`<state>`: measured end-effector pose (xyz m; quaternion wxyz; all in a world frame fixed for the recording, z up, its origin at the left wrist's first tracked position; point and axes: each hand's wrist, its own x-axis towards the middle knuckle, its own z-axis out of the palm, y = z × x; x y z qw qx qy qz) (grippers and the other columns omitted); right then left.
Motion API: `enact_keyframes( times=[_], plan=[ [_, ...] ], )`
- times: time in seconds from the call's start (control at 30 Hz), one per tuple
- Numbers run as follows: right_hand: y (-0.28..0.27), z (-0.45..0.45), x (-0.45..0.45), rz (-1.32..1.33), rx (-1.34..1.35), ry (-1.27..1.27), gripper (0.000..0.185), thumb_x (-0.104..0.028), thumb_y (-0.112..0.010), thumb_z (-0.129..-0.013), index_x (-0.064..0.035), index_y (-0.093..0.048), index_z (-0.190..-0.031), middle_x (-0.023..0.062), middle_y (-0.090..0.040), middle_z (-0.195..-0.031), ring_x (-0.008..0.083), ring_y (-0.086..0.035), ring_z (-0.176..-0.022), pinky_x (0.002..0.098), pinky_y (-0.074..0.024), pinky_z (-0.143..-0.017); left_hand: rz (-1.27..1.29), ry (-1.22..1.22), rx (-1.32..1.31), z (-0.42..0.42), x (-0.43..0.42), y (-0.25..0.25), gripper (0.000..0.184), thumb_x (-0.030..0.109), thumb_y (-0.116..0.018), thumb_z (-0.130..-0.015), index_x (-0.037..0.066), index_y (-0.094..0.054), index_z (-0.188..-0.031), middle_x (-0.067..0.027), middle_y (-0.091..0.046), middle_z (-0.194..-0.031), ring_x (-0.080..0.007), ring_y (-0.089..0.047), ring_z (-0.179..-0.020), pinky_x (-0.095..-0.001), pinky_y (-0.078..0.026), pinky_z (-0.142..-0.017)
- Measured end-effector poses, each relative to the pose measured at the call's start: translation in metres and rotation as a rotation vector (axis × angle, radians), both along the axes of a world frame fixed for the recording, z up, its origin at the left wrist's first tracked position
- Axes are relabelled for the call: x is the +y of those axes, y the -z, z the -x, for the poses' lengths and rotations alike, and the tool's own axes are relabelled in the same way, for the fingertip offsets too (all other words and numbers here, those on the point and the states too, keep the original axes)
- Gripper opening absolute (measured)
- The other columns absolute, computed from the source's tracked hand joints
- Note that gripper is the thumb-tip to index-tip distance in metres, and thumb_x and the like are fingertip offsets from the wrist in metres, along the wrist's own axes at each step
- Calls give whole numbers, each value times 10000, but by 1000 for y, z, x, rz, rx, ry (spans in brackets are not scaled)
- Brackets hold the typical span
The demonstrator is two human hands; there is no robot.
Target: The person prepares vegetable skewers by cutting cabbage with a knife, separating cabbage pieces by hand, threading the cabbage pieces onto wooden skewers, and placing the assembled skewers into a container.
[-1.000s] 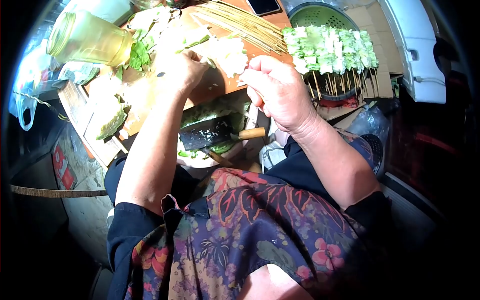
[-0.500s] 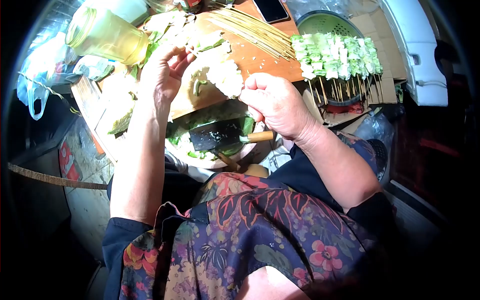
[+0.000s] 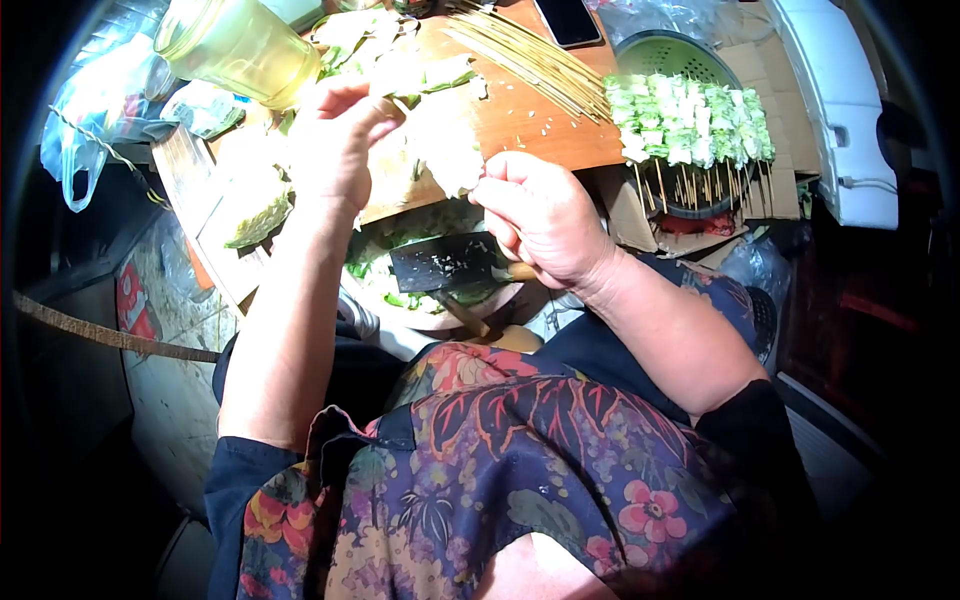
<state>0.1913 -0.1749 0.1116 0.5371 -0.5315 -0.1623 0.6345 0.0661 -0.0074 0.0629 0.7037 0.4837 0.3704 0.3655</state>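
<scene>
Right hand [image 3: 545,215] has thumb and forefinger clamped on the edge of pale leaves [image 3: 447,160], held over the near edge of the table [image 3: 585,145]. Left hand [image 3: 340,145] hangs above the table's left half, fingers bent; I cannot tell whether they grip anything. Below the near edge, a basin [image 3: 415,320] holds chopped greens [image 3: 405,299], with a cleaver [image 3: 440,262] lying across it. Past the table's right edge, a green colander [image 3: 650,48] carries a row of leaf skewers [image 3: 690,120], their sticks pointing toward the person. A yellowish jar [image 3: 235,55] leans near the far left corner, its contents unclear. Loose sticks [image 3: 530,60] run toward the right edge, and a phone [image 3: 570,20] sits by the far right corner. Between sticks and near edge stretches orange wood dotted with crumbs, beside the right hand.
</scene>
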Motion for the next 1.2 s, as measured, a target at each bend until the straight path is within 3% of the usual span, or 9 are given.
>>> enact_keyframes(
  times=[0.03, 0.17, 0.43, 0.53, 0.6, 0.77, 0.9, 0.97, 1.2],
  plan=[
    [2, 0, 3, -15, 21, 38, 96, -117, -539, -906, -36, -544, -854, -16, -458, -568, 29, -361, -406, 174, -278, -372, -14, 31, 67, -3, -11, -6, 162, 5, -616, -797, 65, -589, -945, -20, -629, -871, -134, -602, -761, -228, -495, -694],
    [3, -5, 6, -31, 57, 111, 93, -112, -528, -909, -32, -526, -863, -9, -443, -561, 42, -332, -393, 188, -275, -368, 231, 98, -116, -9, -28, -17, 208, 44, -524, -788, 15, -596, -980, -46, -597, -862, -124, -565, -807, -286, -508, -748],
    [7, -16, 7, -9, 81, 127, 92, -107, -518, -907, -25, -525, -864, -2, -435, -558, 49, -328, -383, 193, -274, -365, -16, 131, 111, -18, -8, -9, 232, 46, -446, -786, 24, -593, -965, -53, -587, -965, -163, -565, -898, -334, -482, -824],
    [6, -24, 6, -17, 124, 187, 93, -106, -510, -908, -24, -526, -868, 0, -432, -555, 53, -323, -374, 195, -267, -362, 10, -75, 176, -21, 18, 7, 182, 65, -495, -847, 26, -599, -991, -77, -626, -956, -176, -614, -830, -327, -501, -789],
    [4, -28, 4, -4, 79, 203, 100, -110, -500, -913, -22, -528, -874, -1, -427, -552, 54, -316, -367, 196, -260, -364, 90, -186, 208, -17, 35, 23, 184, 62, -540, -862, 26, -585, -1037, -81, -626, -903, -144, -612, -738, -284, -519, -673],
    [-2, -35, 3, 38, 39, 213, 100, -107, -499, -913, -22, -530, -871, 3, -426, -549, 53, -301, -365, 199, -256, -375, 89, -70, 534, -20, 41, 52, 353, 164, -612, -883, 10, -559, -1196, -36, -615, -852, -78, -552, -601, -218, -493, -518],
    [-1, -37, 3, 47, 40, 175, 104, -103, -501, -911, -18, -537, -864, 8, -427, -547, 58, -306, -369, 200, -258, -379, -43, 0, 740, -25, 52, 87, 374, 202, -613, -890, 3, -565, -1204, -46, -626, -833, -83, -544, -592, -232, -479, -522],
    [-1, -38, 4, 53, 38, 166, 106, -102, -501, -911, -16, -540, -862, 10, -429, -547, 60, -309, -370, 200, -259, -380, -273, 94, 847, -23, 62, 109, 338, 206, -605, -893, -4, -588, -1157, -39, -625, -776, -83, -533, -565, -236, -463, -518],
    [1, -38, 7, 81, -11, 131, 94, -100, -522, -902, -15, -551, -874, 14, -464, -552, 55, -336, -376, 197, -275, -372, -172, 163, 852, -34, 51, 80, 138, 156, -606, -878, 19, -591, -875, -14, -573, -685, -75, -523, -551, -223, -449, -507]
  ],
)
